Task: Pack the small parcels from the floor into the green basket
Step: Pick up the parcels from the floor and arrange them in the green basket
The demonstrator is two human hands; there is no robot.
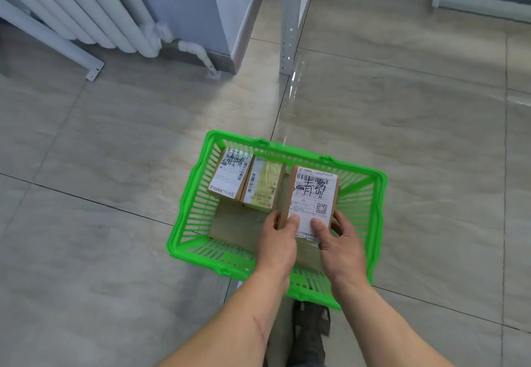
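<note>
Over the green basket (pixel 186 217), both hands' fingers (pixel 293 220) grasp a brown, white-labelled parcel (pixel 311 194).

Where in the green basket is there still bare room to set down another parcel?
Free: the near-left floor of the green basket, between its left wall and the left hand. Crowded: two parcels along the far side, and the held parcel on the right.

1. both forearms are bare, no sleeves in view, and nothing is worn on the left hand (pixel 277 244) or the right hand (pixel 340 247).
2. a thin reddish scratch line (pixel 260 330) runs along the left forearm.
3. a dark shoe (pixel 311 335) shows below.
</note>
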